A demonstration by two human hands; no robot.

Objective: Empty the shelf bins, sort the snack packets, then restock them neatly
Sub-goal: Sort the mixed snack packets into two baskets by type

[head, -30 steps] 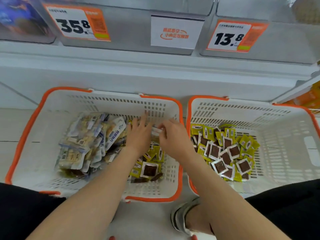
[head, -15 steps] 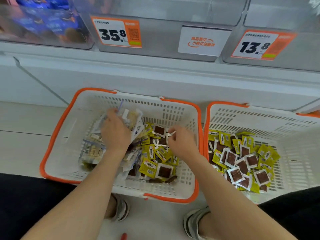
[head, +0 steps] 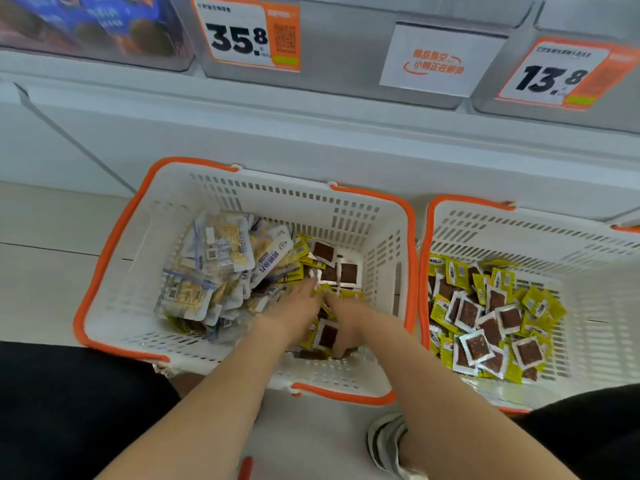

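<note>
Head view, looking down: found both bare forearms reaching over the near edge into the left basket (head: 277,209), side by side and angled toward each other, hands almost touching. Saw the left hand (head: 298,306) lying palm down, fingers stretched roughly straight toward the far wall, resting on the heap where the pale packets (head: 214,271) met the yellow packets (head: 332,265) with brown windows; held nothing that showed. Saw the right hand (head: 349,320) just beside it, knuckles up, one finger pointing forward and the others bent down beside a brown-window packet (head: 327,336) near the basket's near edge. Could not tell through the blur whether it pinched that packet or only touched it.

Noted the pale packets piled over the left half of that basket, the yellow ones over the right half. Noted the right basket (head: 519,233) standing just beside it, rims nearly touching, with a second heap of yellow packets (head: 491,317) gathered toward its left wall. Above, read price tags 35.8 (head: 246,34) and 13.8 (head: 554,74) on the shelf bins.
</note>
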